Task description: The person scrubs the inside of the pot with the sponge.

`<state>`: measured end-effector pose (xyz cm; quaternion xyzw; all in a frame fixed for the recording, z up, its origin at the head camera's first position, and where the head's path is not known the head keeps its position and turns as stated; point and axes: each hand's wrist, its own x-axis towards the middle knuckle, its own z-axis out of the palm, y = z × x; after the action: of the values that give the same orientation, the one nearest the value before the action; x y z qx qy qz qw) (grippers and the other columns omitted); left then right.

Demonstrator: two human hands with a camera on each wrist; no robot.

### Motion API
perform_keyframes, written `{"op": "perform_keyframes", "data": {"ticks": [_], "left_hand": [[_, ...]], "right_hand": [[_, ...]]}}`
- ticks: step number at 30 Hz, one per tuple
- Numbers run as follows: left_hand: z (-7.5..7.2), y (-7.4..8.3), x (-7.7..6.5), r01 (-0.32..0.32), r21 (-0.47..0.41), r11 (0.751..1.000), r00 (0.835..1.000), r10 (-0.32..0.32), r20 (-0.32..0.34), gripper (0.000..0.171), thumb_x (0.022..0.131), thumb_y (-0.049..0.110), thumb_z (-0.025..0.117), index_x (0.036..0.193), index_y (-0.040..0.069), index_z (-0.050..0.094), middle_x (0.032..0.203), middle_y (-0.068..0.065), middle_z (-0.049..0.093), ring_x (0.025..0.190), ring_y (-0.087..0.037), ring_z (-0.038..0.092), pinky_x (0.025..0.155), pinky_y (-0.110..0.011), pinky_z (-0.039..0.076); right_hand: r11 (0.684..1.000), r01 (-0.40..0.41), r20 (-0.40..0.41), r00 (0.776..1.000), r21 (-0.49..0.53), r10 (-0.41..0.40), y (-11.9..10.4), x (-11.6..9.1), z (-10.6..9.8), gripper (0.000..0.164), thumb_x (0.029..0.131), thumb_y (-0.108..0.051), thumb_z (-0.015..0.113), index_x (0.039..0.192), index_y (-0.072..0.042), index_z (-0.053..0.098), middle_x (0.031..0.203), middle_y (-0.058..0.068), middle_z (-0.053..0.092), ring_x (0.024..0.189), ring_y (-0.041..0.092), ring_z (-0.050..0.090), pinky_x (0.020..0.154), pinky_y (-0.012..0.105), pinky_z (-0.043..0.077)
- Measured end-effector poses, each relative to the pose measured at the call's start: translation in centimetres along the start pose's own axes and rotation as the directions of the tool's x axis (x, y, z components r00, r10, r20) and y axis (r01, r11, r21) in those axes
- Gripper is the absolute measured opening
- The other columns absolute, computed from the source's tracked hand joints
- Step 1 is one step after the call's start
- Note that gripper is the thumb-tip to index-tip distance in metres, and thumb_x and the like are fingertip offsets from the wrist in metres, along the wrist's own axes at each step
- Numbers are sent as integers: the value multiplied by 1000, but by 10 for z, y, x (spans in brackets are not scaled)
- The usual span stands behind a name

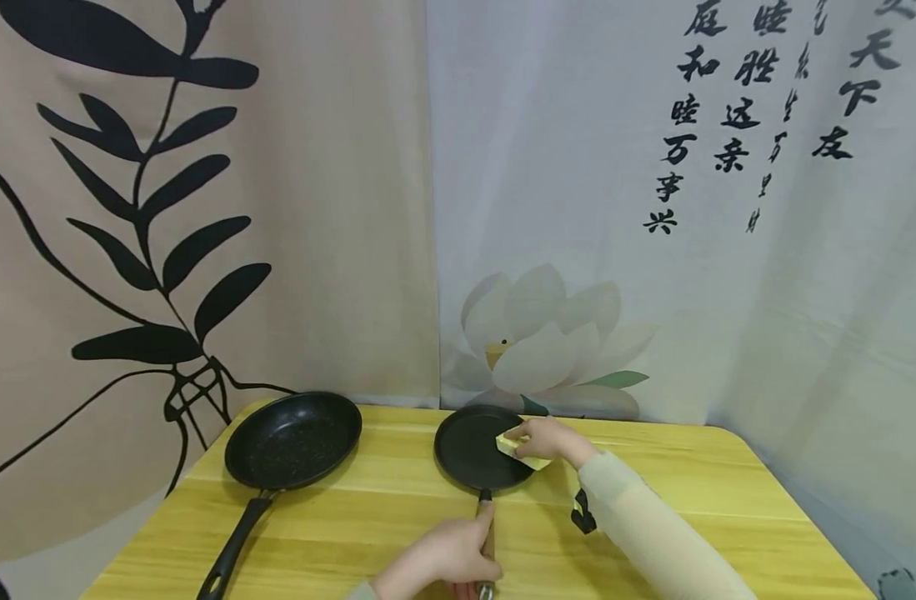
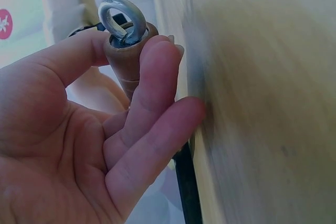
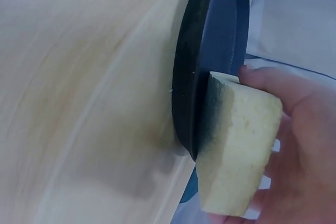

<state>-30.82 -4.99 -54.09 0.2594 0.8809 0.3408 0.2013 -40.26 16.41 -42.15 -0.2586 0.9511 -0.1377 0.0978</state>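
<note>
Pale yellow sponge (image 3: 239,145), chunky-edged, is pinched by right grip (image 1: 545,438); left grip (image 1: 458,550) clasps brown handle (image 2: 125,64).

Two pans (image 1: 478,457) (image 1: 292,443), one sponge (image 3: 241,148), perhaps one black object (image 1: 582,515) show

Pale curtains (image 1: 352,208) printed with dark leaves (image 1: 197,250), a lotus (image 1: 548,337) and characters (image 1: 741,114) hang behind a yellow table (image 1: 705,479).

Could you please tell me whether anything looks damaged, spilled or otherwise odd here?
Nothing looks spilled or plainly damaged. Only the pale yellow sponge stands out slightly: its side against the shallow black frying pan looks dark, perhaps from grime or just shadow; I cannot tell which.
</note>
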Motion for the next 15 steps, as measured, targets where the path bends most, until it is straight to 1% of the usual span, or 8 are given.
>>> {"op": "perform_keyframes", "data": {"ticks": [2, 4, 7, 9, 10, 11, 13, 15], "left_hand": [[-1, 8, -6, 25, -2, 1000, 1000, -25, -12, 98, 79, 46, 72, 155, 10, 22, 50, 4, 52, 35, -15, 48, 36, -31, 43], [-6, 20, -15, 40, -1, 999, 999, -40, -14, 96, 80, 44, 71, 155, 9, 23, 51, 4, 53, 35, -14, 50, 37, -30, 45], [-15, 48, -32, 72, -11, 997, 997, -72, -10, 92, 81, 36, 71, 153, 4, 23, 50, 0, 55, 36, -15, 52, 37, -32, 48], [-19, 55, -36, 73, 16, 997, 997, -73, -2, 91, 83, 34, 70, 153, 1, 23, 51, 0, 57, 37, -15, 54, 37, -32, 49], [-19, 57, -37, 72, -8, 997, 997, -72, 5, 91, 83, 32, 70, 153, 0, 22, 51, -1, 58, 37, -17, 55, 37, -33, 49], [-19, 55, -36, 69, -12, 998, 998, -69, 13, 92, 83, 34, 70, 153, 2, 21, 51, 0, 59, 37, -16, 56, 37, -32, 49], [-14, 43, -30, 55, -34, 998, 998, -54, 26, 93, 84, 38, 69, 155, 5, 19, 51, 0, 61, 38, -16, 58, 37, -32, 49], [-9, 27, -21, 43, -96, 994, 998, -38, 46, 96, 83, 42, 70, 156, 9, 17, 52, -1, 63, 40, -18, 59, 36, -34, 49]], "right_hand": [[1000, 4, 11, 1000, 3, -4, 1, -1, 0, 41, 91, -22, 66, 131, -13, 63, 130, 8, 61, 122, 34, 53, 99, 49, 45], [1000, 8, 18, 1000, 4, -8, 3, -2, 0, 41, 91, -22, 67, 131, -14, 63, 130, 7, 61, 121, 33, 53, 98, 49, 45], [1000, 4, 32, 999, 7, -4, 3, -4, 0, 40, 92, -23, 67, 131, -16, 63, 130, 6, 61, 120, 31, 55, 98, 48, 46], [1000, 0, 40, 999, 6, 0, 3, -5, 0, 40, 91, -24, 67, 130, -17, 64, 128, 6, 62, 118, 31, 56, 97, 48, 46], [1000, -6, 46, 999, 8, 5, 2, -6, -1, 40, 91, -25, 67, 130, -18, 64, 128, 6, 62, 118, 30, 56, 97, 48, 46], [1000, -9, 51, 999, 8, 8, 2, -7, -1, 39, 91, -25, 67, 130, -18, 64, 127, 6, 63, 118, 30, 56, 97, 48, 47], [1000, -18, 61, 998, 5, 17, 1, -9, -2, 39, 91, -26, 68, 130, -19, 65, 127, 5, 63, 117, 30, 57, 96, 48, 47], [1000, -27, 76, 997, 1, 27, 0, -10, -2, 39, 91, -27, 68, 129, -20, 65, 127, 3, 63, 118, 30, 57, 96, 48, 47]]}}
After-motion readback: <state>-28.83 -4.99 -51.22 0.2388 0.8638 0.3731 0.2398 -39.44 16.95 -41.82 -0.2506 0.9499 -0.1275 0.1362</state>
